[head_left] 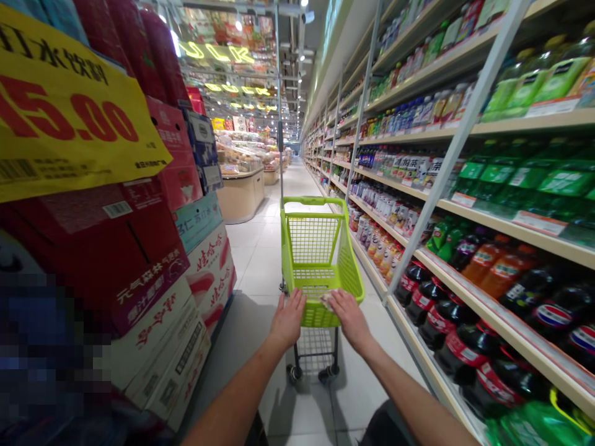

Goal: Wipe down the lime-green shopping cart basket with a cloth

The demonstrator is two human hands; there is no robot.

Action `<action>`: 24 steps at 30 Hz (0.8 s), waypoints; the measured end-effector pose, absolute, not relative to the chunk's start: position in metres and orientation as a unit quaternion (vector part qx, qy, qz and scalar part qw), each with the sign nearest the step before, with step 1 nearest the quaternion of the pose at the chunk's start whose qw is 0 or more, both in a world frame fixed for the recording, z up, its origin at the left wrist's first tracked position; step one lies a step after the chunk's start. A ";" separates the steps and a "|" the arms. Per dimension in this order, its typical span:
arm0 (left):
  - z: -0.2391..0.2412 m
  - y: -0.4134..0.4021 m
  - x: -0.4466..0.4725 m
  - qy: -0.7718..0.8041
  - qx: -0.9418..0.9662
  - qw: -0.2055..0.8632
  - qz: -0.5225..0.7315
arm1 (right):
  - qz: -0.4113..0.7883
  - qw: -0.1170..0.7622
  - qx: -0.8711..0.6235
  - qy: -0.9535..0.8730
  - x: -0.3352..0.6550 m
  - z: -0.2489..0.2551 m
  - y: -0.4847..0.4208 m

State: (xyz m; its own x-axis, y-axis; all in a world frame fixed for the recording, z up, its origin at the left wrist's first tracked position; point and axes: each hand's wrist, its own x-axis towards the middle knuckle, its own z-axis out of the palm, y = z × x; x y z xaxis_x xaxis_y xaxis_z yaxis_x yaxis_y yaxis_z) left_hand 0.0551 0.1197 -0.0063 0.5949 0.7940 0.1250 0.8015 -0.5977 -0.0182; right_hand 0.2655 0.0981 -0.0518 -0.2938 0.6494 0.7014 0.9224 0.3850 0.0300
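— Where are the hands?

— Both are on the near rim of the green cart [352, 266]. The left hand [288, 317] lies palm down with its fingers hooked over the rim's left part. The right hand [349, 317] grips the right part the same way, with a pale scrap [326, 301] just ahead of its fingers. What the scrap is, I cannot tell.

— So the cart sits straight ahead of them?

— Yes, directly in front of both hands and touching them. Its basket looks bare, and its tall handle is at the far end.

— What could go wrong?

— The lane is narrow. Stacked cartons [204, 266] stand close on the cart's left and low bottle shelves [418, 291] close on its right. Uneven pressure from one hand could swing the cart's front into the bottles. Holding the rim rather than the handle gives little steering.
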 end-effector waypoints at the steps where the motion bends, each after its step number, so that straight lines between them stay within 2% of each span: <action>1: -0.007 0.121 0.054 -0.451 -0.890 0.038 -0.051 | -0.224 0.312 -0.532 -0.755 0.281 -0.050 0.096; 5: -0.011 0.122 0.055 -0.467 -0.882 0.037 -0.054 | -0.232 0.327 -0.592 -0.699 0.297 -0.051 0.095; 10: -0.012 0.124 0.057 -0.476 -0.877 0.045 -0.056 | -0.221 0.314 -0.496 -0.779 0.247 -0.060 0.101; 14: -0.009 0.124 0.054 -0.477 -0.877 0.041 -0.041 | -0.222 0.313 -0.507 -0.772 0.286 -0.054 0.095; 17: -0.007 0.121 0.057 -0.479 -0.876 0.029 -0.037 | -0.230 0.343 -0.557 -0.721 0.311 -0.054 0.089; 20: -0.006 0.119 0.061 -0.481 -0.875 0.025 -0.039 | -0.222 0.369 -0.551 -0.715 0.282 -0.062 0.090; 24: -0.004 0.118 0.061 -0.476 -0.878 0.032 -0.031 | -0.195 0.360 -0.496 -0.765 0.239 -0.064 0.096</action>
